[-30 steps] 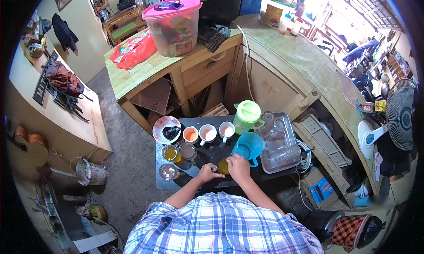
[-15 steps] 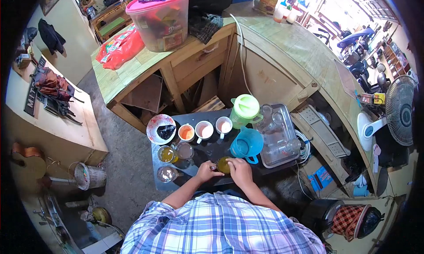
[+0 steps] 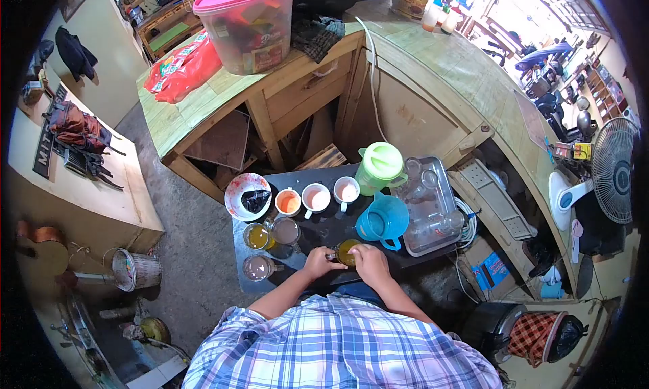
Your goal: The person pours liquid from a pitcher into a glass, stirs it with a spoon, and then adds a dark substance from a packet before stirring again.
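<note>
Near the dark table's front edge stands a glass mug of yellow-green liquid (image 3: 347, 252). My left hand (image 3: 320, 264) is closed on its handle at the left. On the mug's right side, my right hand (image 3: 371, 264) has its fingers bent together at the rim; what they hold, if anything, is too small to make out. To the left are another mug of yellow liquid (image 3: 257, 236) and two glasses of greyish liquid (image 3: 286, 231), (image 3: 257, 268). Behind are an orange-filled cup (image 3: 288, 202) and two white cups (image 3: 316, 198), (image 3: 346, 191).
A blue pitcher (image 3: 382, 220) and a green lidded pitcher (image 3: 380, 167) stand right of the cups. A clear tray (image 3: 451, 238) holds upturned glasses. A patterned bowl (image 3: 233, 201) holds a black bag. The wooden counter (image 3: 311, 85) rises behind the table (image 3: 304, 291).
The view has shifted slightly. Both hands remain at the mug, with little visible change in their grip.
</note>
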The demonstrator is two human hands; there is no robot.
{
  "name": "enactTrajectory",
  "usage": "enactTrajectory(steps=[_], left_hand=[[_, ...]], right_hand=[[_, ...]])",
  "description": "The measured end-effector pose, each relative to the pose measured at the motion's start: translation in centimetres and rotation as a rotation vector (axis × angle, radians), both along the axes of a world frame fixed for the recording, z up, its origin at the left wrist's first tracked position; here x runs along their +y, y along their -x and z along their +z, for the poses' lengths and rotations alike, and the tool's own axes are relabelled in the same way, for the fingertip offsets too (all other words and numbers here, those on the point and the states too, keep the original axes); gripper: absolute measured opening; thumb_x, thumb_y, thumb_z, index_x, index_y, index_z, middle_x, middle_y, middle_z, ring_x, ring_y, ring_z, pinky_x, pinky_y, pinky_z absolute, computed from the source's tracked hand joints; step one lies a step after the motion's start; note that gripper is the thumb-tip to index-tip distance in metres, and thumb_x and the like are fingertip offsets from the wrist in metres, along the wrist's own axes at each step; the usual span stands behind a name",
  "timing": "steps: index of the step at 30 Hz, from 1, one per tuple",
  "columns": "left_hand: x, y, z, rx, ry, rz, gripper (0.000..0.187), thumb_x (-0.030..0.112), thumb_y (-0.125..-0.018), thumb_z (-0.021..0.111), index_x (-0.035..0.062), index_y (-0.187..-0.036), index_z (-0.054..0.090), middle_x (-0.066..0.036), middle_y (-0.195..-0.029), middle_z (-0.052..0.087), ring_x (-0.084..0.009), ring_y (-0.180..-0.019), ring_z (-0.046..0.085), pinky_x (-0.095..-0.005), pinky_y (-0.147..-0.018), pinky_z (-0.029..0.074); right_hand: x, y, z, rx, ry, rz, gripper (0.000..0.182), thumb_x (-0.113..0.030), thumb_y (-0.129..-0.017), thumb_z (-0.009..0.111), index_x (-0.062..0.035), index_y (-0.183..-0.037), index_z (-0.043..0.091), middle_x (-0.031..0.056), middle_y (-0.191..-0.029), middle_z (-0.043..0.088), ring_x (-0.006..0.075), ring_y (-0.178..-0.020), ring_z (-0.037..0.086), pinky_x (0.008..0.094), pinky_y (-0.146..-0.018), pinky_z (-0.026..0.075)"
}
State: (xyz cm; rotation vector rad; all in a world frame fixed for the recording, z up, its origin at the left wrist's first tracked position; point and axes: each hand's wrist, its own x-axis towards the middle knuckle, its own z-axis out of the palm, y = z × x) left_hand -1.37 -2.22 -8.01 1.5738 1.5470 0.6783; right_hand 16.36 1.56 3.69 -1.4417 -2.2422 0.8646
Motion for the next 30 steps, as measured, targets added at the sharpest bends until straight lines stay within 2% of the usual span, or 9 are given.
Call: enactTrajectory(steps=[2, 5, 9, 11, 13, 17, 19, 23, 30], left_hand=[[-0.1, 0.0, -0.5, 0.017, 0.013, 0.0, 0.051, 0.044, -0.057, 0.088, 0.0002, -0.066, 0.063, -0.015, -0.063, 0.058, -0.0299, -0.057, 0.058, -0.04, -0.056, 0.046], [-0.1, -0.2, -0.3, -0.011, -0.035, 0.021, 0.051, 0.042, -0.056, 0.089, -0.0004, -0.065, 0.061, -0.014, -0.061, 0.057, -0.0291, -0.057, 0.057, -0.0399, -0.056, 0.045], [0.1, 0.0, -0.9, -0.12, -0.07, 0.019, 0.051, 0.038, -0.056, 0.09, -0.0007, -0.063, 0.057, -0.013, -0.06, 0.055, -0.0274, -0.055, 0.054, -0.0395, -0.056, 0.043], [0.1, 0.0, -0.8, -0.135, -0.026, 0.013, 0.051, 0.036, -0.056, 0.09, -0.0008, -0.062, 0.056, -0.013, -0.06, 0.055, -0.0269, -0.055, 0.053, -0.0394, -0.056, 0.042], [0.1, 0.0, -1.5, -0.162, -0.097, 0.001, 0.05, 0.035, -0.056, 0.09, -0.0005, -0.062, 0.055, -0.013, -0.06, 0.054, -0.0267, -0.054, 0.05, -0.039, -0.056, 0.041], [0.0, -0.1, -0.4, -0.117, -0.008, 0.029, 0.05, 0.034, -0.056, 0.09, -0.0008, -0.062, 0.054, -0.013, -0.06, 0.053, -0.0278, -0.054, 0.047, -0.0389, -0.055, 0.04], [-0.1, -0.3, -0.7, -0.146, -0.009, 0.048, 0.05, 0.033, -0.055, 0.091, -0.0008, -0.062, 0.054, -0.014, -0.059, 0.053, -0.0273, -0.053, 0.047, -0.0385, -0.054, 0.04], [-0.2, -0.4, -0.7, -0.132, -0.057, 0.054, 0.05, 0.032, -0.055, 0.091, -0.0008, -0.063, 0.054, -0.012, -0.058, 0.051, -0.0248, -0.052, 0.044, -0.0371, -0.053, 0.039], [-0.2, 0.0, -1.1, -0.145, 0.027, 0.028, 0.048, 0.033, -0.058, 0.091, -0.0012, -0.067, 0.058, -0.011, -0.058, 0.05, -0.0215, -0.054, 0.041, -0.0367, -0.055, 0.039]], right_hand=[[0.2, -0.1, 0.1, 0.037, -0.049, -0.037, 0.018, -0.015, -0.089, 0.054, -0.0028, -0.087, 0.067, 0.0185, -0.089, 0.067, 0.0361, -0.084, 0.064, 0.0449, -0.075, 0.05], [0.6, -0.8, -0.3, -0.127, 0.029, 0.041, 0.018, -0.015, -0.089, 0.055, -0.003, -0.088, 0.067, 0.0184, -0.089, 0.067, 0.0363, -0.084, 0.064, 0.0447, -0.075, 0.05], [1.2, -0.9, 0.0, 0.016, 0.027, 0.051, 0.018, -0.014, -0.089, 0.053, -0.0025, -0.088, 0.067, 0.0187, -0.087, 0.066, 0.0366, -0.083, 0.064, 0.0461, -0.075, 0.05], [1.6, -1.0, 0.3, -0.157, 0.041, 0.117, 0.018, -0.013, -0.089, 0.053, -0.0018, -0.088, 0.067, 0.0181, -0.088, 0.067, 0.0365, -0.083, 0.064, 0.0461, -0.074, 0.05], [2.0, -1.4, 0.1, -0.154, 0.077, 0.187, 0.018, -0.013, -0.088, 0.053, -0.002, -0.087, 0.067, 0.0178, -0.086, 0.066, 0.0362, -0.082, 0.064, 0.0458, -0.072, 0.05], [3.0, -1.6, -0.2, 0.088, -0.026, 0.206, 0.017, -0.014, -0.087, 0.056, -0.0025, -0.085, 0.068, 0.0176, -0.083, 0.066, 0.036, -0.078, 0.064, 0.0458, -0.069, 0.05], [3.2, -1.9, -0.6, -0.071, -0.005, 0.335, 0.017, -0.014, -0.086, 0.057, -0.0023, -0.086, 0.069, 0.0174, -0.083, 0.066, 0.0359, -0.077, 0.064, 0.0454, -0.068, 0.05], [3.6, -1.4, -0.4, 0.064, 0.008, 0.328, 0.017, -0.014, -0.086, 0.057, -0.0025, -0.084, 0.068, 0.0174, -0.081, 0.065, 0.0353, -0.076, 0.064, 0.045, -0.067, 0.05], [3.2, -0.8, 0.2, -0.048, 0.01, 0.296, 0.019, -0.014, -0.087, 0.055, -0.0018, -0.082, 0.068, 0.0188, -0.085, 0.067, 0.036, -0.079, 0.064, 0.0468, -0.069, 0.051]])
